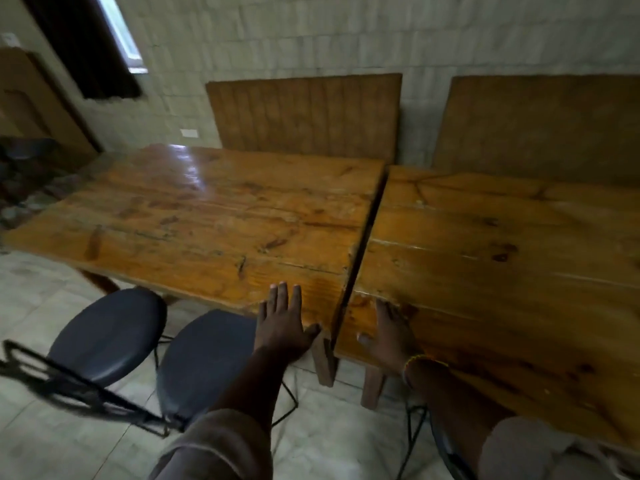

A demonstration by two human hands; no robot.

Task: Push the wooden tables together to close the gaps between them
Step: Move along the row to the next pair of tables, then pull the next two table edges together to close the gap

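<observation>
two wooden tables stand side by side, the left table and the right table. between them runs a thin dark gap, from the near edge to the far edge. it looks a little wider at the near end.

the left hand lies flat on the near right corner of the left table, fingers stretched and spread, thumb pointing to the gap. it holds nothing. the right hand lies on the near left corner of the right table, just on the other side of the gap. it is blurred; the fingers look open and flat on the wood, with nothing in them. a thin bangle is on this wrist.

under the left hand, below the table edge, are two round dark stools, side by side. under the corners near both hands, two table legs stand close together on the tiled floor.

beyond the hands, at the far side, two wooden bench backs stand against the tiled wall.
</observation>
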